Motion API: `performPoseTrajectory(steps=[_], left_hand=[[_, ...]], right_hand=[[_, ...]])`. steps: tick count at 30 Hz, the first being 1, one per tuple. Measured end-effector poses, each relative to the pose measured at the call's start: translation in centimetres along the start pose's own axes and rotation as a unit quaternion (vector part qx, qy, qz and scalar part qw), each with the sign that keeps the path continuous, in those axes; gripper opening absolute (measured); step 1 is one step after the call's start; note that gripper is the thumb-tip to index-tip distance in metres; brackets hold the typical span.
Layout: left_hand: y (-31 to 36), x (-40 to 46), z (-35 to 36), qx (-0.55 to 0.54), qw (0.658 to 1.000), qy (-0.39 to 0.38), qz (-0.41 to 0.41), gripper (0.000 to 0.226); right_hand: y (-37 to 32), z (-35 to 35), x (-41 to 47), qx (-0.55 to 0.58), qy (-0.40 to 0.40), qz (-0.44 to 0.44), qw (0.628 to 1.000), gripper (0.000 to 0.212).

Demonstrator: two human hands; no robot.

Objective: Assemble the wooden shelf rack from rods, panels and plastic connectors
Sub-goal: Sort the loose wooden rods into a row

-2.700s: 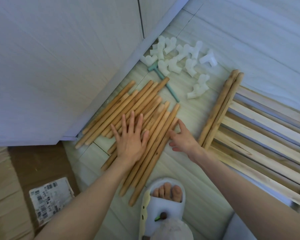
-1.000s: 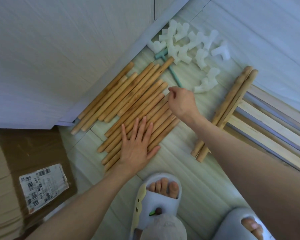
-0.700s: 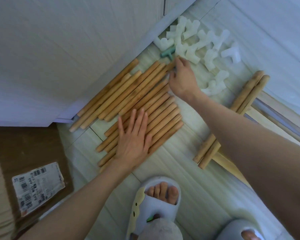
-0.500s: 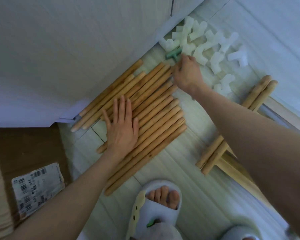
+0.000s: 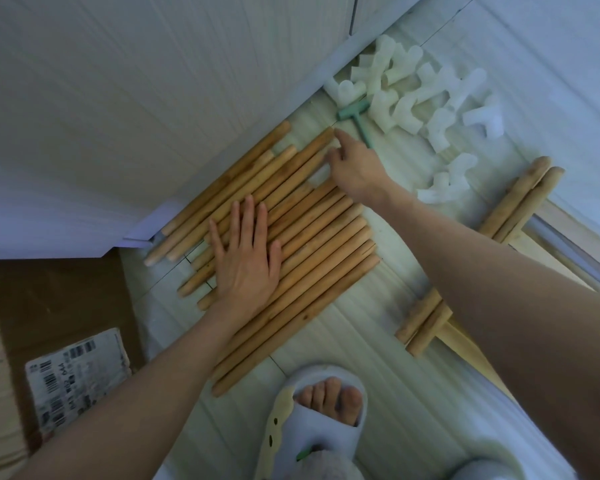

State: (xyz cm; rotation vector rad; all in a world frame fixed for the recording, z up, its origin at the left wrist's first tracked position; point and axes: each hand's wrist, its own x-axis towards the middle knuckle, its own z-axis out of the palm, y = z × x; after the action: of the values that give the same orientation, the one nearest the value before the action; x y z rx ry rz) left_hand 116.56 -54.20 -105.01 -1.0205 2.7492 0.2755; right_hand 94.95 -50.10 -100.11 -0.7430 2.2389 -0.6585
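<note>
Several wooden rods [image 5: 319,244] lie side by side on the pale floor, slanting from lower left to upper right. My left hand [image 5: 245,261] presses flat on the middle of the rods with straight fingers. My right hand [image 5: 355,168] touches the far ends of the upper rods with a fingertip stretched out. Several white plastic connectors [image 5: 426,95] are heaped beyond the rods. A small green mallet [image 5: 355,116] lies beside the heap. At the right, slatted wooden panels [image 5: 520,209] are stacked, partly hidden by my right arm.
A white cabinet [image 5: 153,98] borders the rods on the upper left. A cardboard box [image 5: 59,306] with a printed label lies at the lower left. My foot in a white slipper [image 5: 326,407] is just below the rods.
My right hand moved from beside the rods up to their far ends. My left hand slid up along the rods, which now lie more evenly in a row.
</note>
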Motion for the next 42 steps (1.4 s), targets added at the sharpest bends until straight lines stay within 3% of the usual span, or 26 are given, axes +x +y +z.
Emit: performPoseTrajectory(steps=[4,9,15,17,22,25,28,32,34,39,42], left_hand=[[0.1,0.7,-0.3,-0.002,1.000,0.012,0.001,0.060],[-1.6,2.5,-1.0,-0.003,0.997,0.022,-0.071,0.066],[-1.3,2.9,-1.1,0.025,0.998,0.008,-0.057,0.065],[-1.2,3.3,-1.2,0.019,0.999,0.003,-0.047,0.063],[-0.2,0.8,-1.3,-0.016,1.000,0.008,0.022,0.061],[1.4,-3.3,-0.2,-0.021,0.992,0.004,0.121,0.061],[2.7,-5.8,1.0,0.023,0.976,-0.006,0.217,0.058],[3.0,-5.0,1.0,0.052,0.972,0.003,0.229,0.055],[3.3,-4.5,0.7,0.056,0.969,-0.006,0.240,0.054],[1.2,-6.7,0.3,0.021,0.980,-0.023,0.194,0.054],[-2.4,-9.7,0.2,-0.006,0.996,-0.048,0.071,0.057]], right_hand=[[-0.7,1.1,-0.3,-0.018,-0.021,-0.028,0.999,0.047],[-0.8,0.6,0.6,-0.029,-0.006,-0.013,0.999,0.054],[-2.8,1.6,0.0,0.026,-0.047,-0.031,0.998,0.054],[-2.6,1.9,-1.1,0.025,-0.023,-0.034,0.999,0.051],[0.7,1.3,-6.0,0.077,0.098,0.050,0.991,0.045],[2.4,1.7,-9.7,0.090,0.151,0.110,0.978,0.040],[3.4,2.3,-11.3,0.055,0.133,0.118,0.983,0.042],[4.1,2.3,-11.0,0.099,0.074,0.208,0.970,0.038],[4.3,2.2,-11.0,0.112,0.075,0.203,0.970,0.037],[5.2,1.4,-11.9,0.099,0.055,0.176,0.978,0.044],[5.3,1.5,-12.2,0.085,0.051,0.172,0.980,0.044]])
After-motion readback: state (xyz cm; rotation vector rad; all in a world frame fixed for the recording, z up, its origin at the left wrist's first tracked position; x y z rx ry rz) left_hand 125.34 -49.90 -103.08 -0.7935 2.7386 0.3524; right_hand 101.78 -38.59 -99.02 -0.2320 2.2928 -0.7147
